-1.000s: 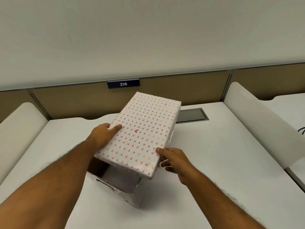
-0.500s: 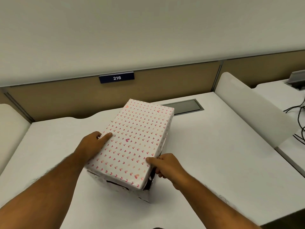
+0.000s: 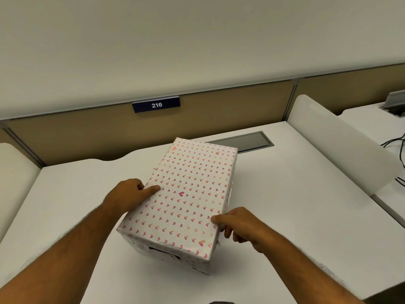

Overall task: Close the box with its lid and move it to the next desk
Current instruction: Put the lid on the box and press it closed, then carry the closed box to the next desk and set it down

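A white lid [image 3: 188,194] printed with small pink hearts lies flat over the box [image 3: 175,257], whose near end wall shows below it. The box stands on the white desk [image 3: 295,205] in front of me. My left hand [image 3: 129,194] grips the lid's left long edge, thumb on top. My right hand [image 3: 238,224] holds the lid's right edge near the front corner, thumb on top and fingers down the side. The box's inside is hidden.
A tan partition with a blue "216" plate [image 3: 156,104] runs along the back. A grey cable hatch [image 3: 241,141] sits behind the box. A white divider [image 3: 341,145] separates the right-hand desk [image 3: 372,121], where black cables [image 3: 398,145] lie. Another divider [image 3: 15,172] stands at left.
The lid came down from a tilted position above the open box and now sits flat over it. Both hands stayed on its edges.
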### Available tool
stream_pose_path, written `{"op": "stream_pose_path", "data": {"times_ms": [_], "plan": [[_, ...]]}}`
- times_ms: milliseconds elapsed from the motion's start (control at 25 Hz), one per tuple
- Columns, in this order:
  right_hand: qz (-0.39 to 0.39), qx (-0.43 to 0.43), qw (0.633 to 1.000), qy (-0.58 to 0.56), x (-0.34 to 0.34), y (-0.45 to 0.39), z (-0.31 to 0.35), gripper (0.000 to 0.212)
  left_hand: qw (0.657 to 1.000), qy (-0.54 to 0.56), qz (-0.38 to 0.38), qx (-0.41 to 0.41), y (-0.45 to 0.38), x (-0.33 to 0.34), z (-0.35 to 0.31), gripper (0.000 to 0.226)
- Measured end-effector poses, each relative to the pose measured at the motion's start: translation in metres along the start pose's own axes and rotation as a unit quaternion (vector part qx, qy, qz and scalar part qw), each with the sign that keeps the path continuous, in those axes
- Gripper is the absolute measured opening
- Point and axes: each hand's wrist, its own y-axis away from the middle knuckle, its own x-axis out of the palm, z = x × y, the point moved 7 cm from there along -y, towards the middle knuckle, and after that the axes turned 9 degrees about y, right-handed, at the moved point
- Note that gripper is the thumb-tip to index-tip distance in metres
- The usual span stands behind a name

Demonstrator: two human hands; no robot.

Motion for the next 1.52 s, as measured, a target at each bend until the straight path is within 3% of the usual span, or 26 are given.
{"op": "stream_pose_path", "data": {"times_ms": [200, 320, 520, 640, 800, 880, 1040, 1200, 1520], "plan": [[0.043, 0.014, 0.997, 0.062, 0.006, -0.01, -0.008, 0.042, 0.998, 0.032, 0.033, -0.034, -0.002, 0.004, 0.011, 0.068], [0.039, 0.012, 0.994, 0.104, 0.009, -0.013, -0.007, 0.045, 0.995, 0.07, 0.045, -0.052, 0.002, 0.011, 0.023, 0.078], [0.031, 0.022, 0.991, 0.131, 0.003, -0.012, -0.006, 0.064, 0.994, 0.098, 0.037, -0.034, 0.014, 0.027, 0.026, 0.09], [0.039, 0.005, 0.996, 0.076, 0.006, -0.006, -0.013, 0.074, 0.99, 0.127, 0.047, -0.039, 0.027, 0.027, 0.027, 0.098], [0.03, 0.005, 0.993, -0.11, 0.034, 0.005, -0.039, 0.088, 0.98, 0.195, 0.034, -0.033, 0.055, 0.03, 0.039, 0.09], [0.036, 0.011, 0.988, -0.149, 0.053, 0.009, -0.05, 0.091, 0.972, 0.233, 0.036, -0.012, 0.067, 0.037, 0.039, 0.093], [0.009, 0.014, 0.989, -0.144, 0.063, 0.002, -0.051, 0.071, 0.942, 0.331, 0.056, 0.003, 0.077, 0.047, 0.039, 0.1], [-0.014, 0.025, 0.994, -0.108, 0.056, -0.006, -0.049, 0.044, 0.914, 0.392, 0.104, -0.019, 0.076, 0.052, 0.044, 0.086], [-0.016, 0.038, 0.992, -0.121, 0.058, -0.003, -0.043, 0.041, 0.874, 0.465, 0.136, -0.041, 0.073, 0.058, 0.053, 0.073]]}}
